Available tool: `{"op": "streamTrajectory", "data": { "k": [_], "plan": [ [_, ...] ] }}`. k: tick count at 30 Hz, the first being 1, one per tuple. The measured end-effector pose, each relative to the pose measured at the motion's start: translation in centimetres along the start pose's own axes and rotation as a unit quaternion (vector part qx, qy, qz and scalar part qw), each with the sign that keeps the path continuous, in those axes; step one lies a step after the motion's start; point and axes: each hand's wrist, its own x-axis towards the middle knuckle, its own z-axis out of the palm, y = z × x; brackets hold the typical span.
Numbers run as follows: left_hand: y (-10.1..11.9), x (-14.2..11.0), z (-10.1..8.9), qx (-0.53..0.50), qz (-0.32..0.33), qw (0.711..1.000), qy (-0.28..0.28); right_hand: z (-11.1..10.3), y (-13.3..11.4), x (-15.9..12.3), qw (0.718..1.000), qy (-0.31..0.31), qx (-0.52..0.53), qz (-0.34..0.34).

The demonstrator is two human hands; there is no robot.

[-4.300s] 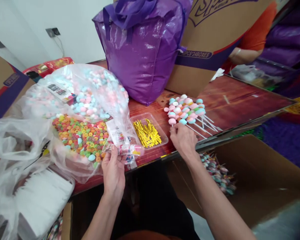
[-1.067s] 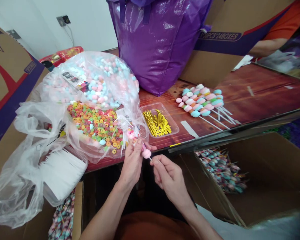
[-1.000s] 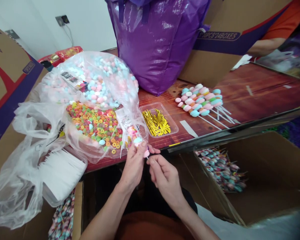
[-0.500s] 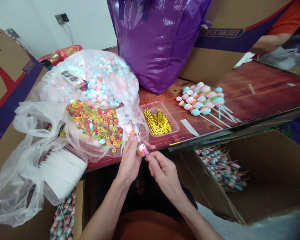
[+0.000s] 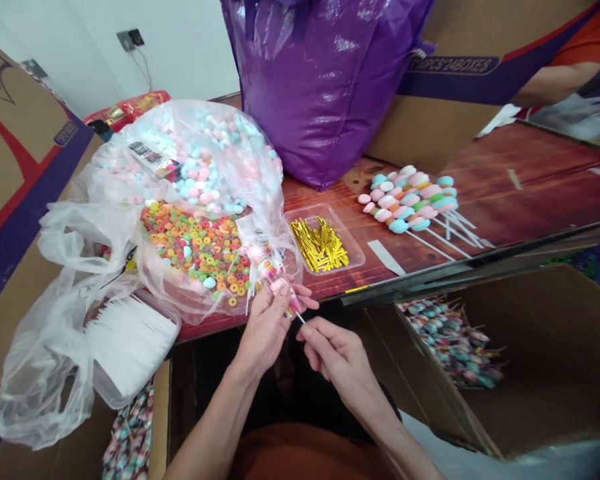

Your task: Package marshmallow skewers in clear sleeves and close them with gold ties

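My left hand (image 5: 270,323) is closed round a printed clear wrapper (image 5: 291,300) at the table's front edge, with pink candy showing inside it. From the wrapper's lower end sticks out a white stick (image 5: 301,318), pinched between thumb and finger of my right hand (image 5: 333,347). Just beyond my hands stands a clear tray of gold twist ties (image 5: 321,243). Ring-shaped gummies (image 5: 195,250) lie in an open plastic bag to the left, close to a stack of small printed wrappers (image 5: 253,233).
Marshmallow skewers (image 5: 413,200) lie on the table (image 5: 485,180) at the right. A bag of marshmallows (image 5: 200,153), a tub of white sticks (image 5: 130,347) and a purple bag (image 5: 320,93) stand around. An open carton (image 5: 540,360) holds wrapped skewers. A co-worker's arm (image 5: 560,83) shows at the far right.
My right hand has drawn slightly down and right from the wrapper, and more of the white stick now shows between my hands. The view has shifted a little.
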Motion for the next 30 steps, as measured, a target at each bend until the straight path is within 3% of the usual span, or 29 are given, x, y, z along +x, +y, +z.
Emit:
{"op": "streamTrajectory", "data": {
  "k": [11,15,19,21,23,25,27,28,30],
  "plan": [
    [-0.7,-0.9,-0.7,0.084,0.013,0.996,0.022,1.9,-0.1,1.1,0.999,-0.014,0.017,-0.032],
    [-0.6,-1.3,-0.7,0.087,0.029,0.995,0.042,2.6,-1.2,1.6,0.997,0.015,0.038,-0.064],
    [0.9,-1.6,-1.2,0.043,0.022,0.999,-0.017,3.5,-2.3,2.2,0.974,-0.032,0.224,0.021],
    [1.8,-1.7,-1.6,0.001,0.018,0.999,-0.045,3.3,-3.0,2.4,0.965,-0.09,0.24,0.052],
    [2.5,-1.6,-1.9,-0.036,0.044,0.998,-0.035,2.4,-3.9,2.6,0.982,-0.149,0.113,0.011],
    [2.7,-1.5,-2.1,-0.051,0.081,0.995,-0.002,0.9,-5.1,3.6,0.982,-0.127,-0.11,-0.083],
    [2.6,-1.3,-2.2,-0.041,0.1,0.994,0.02,-0.7,-6.3,5.4,0.931,-0.005,-0.327,-0.159],
    [2.5,-1.1,-2.2,-0.029,0.096,0.995,0.02,-1.4,-6.9,6.6,0.896,0.06,-0.409,-0.162],
    [2.1,-1.0,-2.1,-0.004,0.078,0.997,0.012,-2.6,-7.9,9.4,0.829,0.125,-0.535,-0.104]
  ]
}}
